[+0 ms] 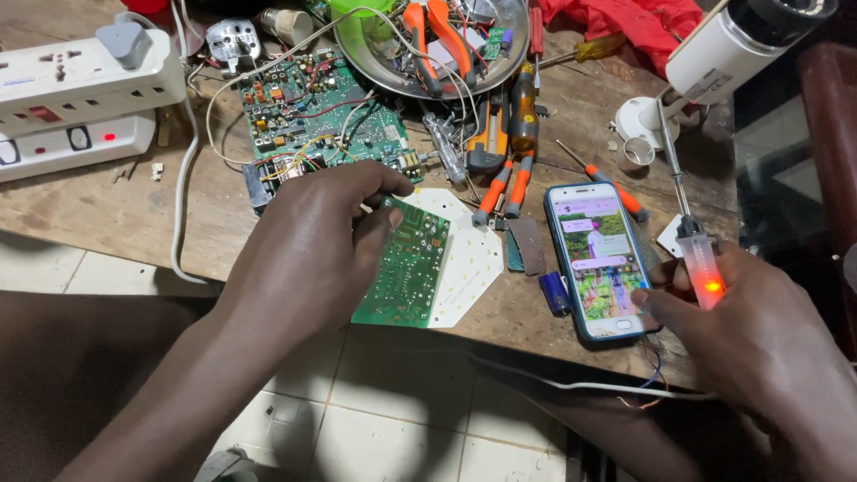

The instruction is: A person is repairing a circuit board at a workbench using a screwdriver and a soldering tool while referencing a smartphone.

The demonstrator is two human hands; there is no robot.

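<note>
My left hand (312,245) rests on a small green circuit board (406,268) at the table's front edge, thumb and fingers gripping its left side. The board lies over a white octagonal panel (469,259). My right hand (759,330) holds a soldering iron (696,250) with a translucent handle and a glowing red light, its metal tip pointing up and away. A smartphone (598,259) in a blue case lies between the hands, screen lit.
A bigger green circuit board (321,112) with wires lies behind the left hand. White power strips (80,98) sit at far left. A metal bowl (428,45) holds orange-handled pliers. Screwdrivers (513,178), a red cloth (625,22) and a white lamp (714,62) crowd the back.
</note>
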